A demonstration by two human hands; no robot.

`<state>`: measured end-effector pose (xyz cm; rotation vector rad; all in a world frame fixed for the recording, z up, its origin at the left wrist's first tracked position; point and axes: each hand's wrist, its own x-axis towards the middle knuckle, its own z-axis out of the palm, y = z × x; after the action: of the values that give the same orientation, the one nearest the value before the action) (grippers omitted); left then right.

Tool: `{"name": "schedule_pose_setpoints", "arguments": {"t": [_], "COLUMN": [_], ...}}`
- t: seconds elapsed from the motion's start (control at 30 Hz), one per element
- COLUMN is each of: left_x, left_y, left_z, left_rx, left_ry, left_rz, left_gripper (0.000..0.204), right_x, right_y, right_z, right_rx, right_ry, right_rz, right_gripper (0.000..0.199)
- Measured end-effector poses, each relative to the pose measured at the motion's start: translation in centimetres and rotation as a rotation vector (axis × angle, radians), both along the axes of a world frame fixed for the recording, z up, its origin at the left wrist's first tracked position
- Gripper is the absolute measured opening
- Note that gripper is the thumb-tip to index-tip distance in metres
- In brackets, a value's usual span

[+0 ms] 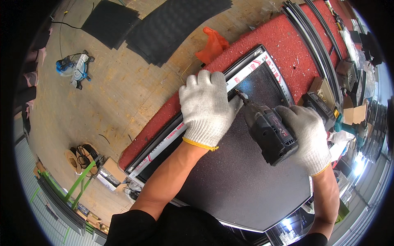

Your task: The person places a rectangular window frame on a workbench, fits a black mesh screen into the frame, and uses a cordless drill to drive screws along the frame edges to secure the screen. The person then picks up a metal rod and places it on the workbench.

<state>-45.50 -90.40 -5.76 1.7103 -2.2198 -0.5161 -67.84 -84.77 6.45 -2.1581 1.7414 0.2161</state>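
Observation:
A framed mesh screen [230, 172] with a dark frame and printed white protective film lies on a red-covered bench [287, 49]. In a white knit glove, my left hand [207, 100] grips the frame's far-left side, fingers over the outer edge and thumb on the inner side. My gloved right hand [305, 133] is wrapped round a black cordless drill [269, 129]. The drill's bit points at the inner edge of the frame, close to my left thumb. A bluish light falls on the mesh by the tip. Whether a screw sits there is too small to tell.
Long dark profiles [316, 45] lie along the bench's far right, near open cardboard boxes [355, 112] and tools. An orange-red bag [211, 43] hangs by the bench edge. On the floor are black mesh sheets [172, 24], a blue saw [76, 67] and a carton [111, 174].

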Motion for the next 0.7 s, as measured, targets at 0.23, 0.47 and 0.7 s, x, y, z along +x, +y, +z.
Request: {"name": "schedule_pose_setpoints", "arguments": {"t": [0.23, 0.47, 0.7], "left_x": [0.0, 0.0, -0.4], "left_y": [0.0, -0.1, -0.4], "left_z": [0.0, 0.1, 0.4], "left_rx": [-0.005, 0.001, 0.095], "left_ry": [-0.008, 0.009, -0.017], "left_rz": [-0.004, -0.021, -0.013], "left_gripper": [0.055, 0.053, 0.054], "right_x": [0.0, 0.1, 0.5], "right_y": [0.1, -0.5, -1.9], "right_z": [-0.3, 0.1, 0.9], "right_rx": [-0.011, 0.041, 0.100], "right_ry": [-0.033, -0.109, -0.144], "right_rz": [-0.017, -0.060, -0.081], "right_gripper": [0.057, 0.055, 0.053]}}
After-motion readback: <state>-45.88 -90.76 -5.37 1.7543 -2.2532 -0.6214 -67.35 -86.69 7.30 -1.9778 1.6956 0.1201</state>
